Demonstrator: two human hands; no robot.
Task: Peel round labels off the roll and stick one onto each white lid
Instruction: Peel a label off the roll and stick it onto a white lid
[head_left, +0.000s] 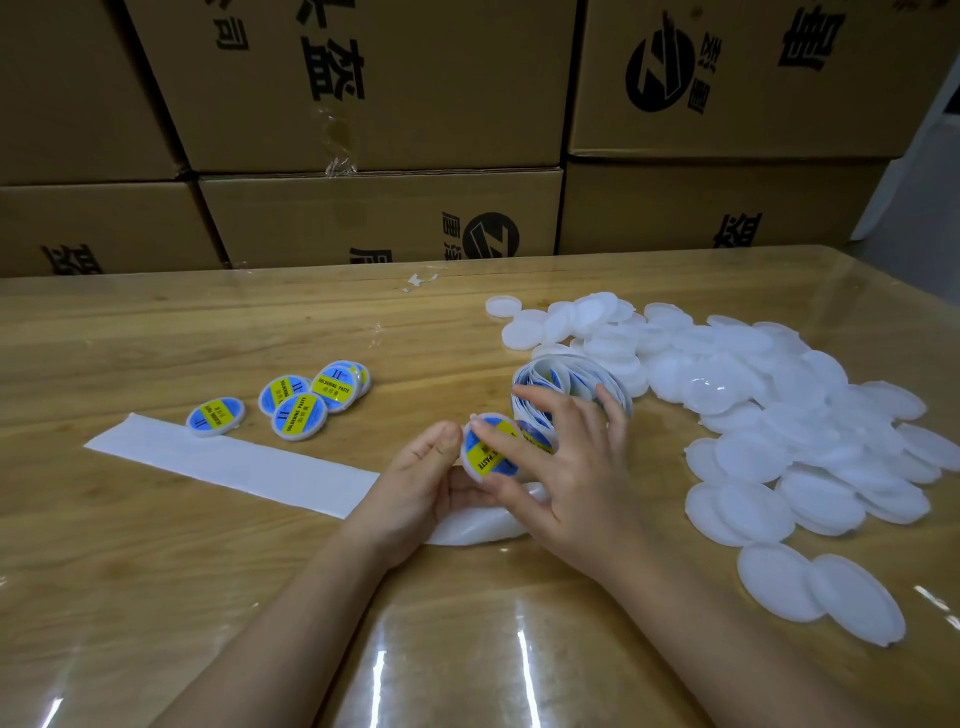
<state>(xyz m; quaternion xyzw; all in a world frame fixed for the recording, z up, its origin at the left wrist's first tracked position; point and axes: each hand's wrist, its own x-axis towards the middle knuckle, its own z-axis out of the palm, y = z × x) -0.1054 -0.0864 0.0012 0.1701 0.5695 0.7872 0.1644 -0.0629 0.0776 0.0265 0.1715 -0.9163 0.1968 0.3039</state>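
My left hand (421, 483) grips a white lid (488, 447) that carries a blue and yellow round label, thumb at its left rim. My right hand (561, 457) lies over that lid with spread fingers, the forefinger pressing on the label. Right behind the hands stands the loose roll of labels (566, 379). A strip of empty white backing paper (234, 462) runs left from under my hands. Several labelled lids (298, 413) lie at the left. A big heap of bare white lids (769, 415) fills the right of the table.
The wooden table (208, 332) is under a clear glossy cover. Stacked brown cardboard boxes (374, 218) wall off its far edge. A small scrap of white paper (421, 280) lies near the boxes.
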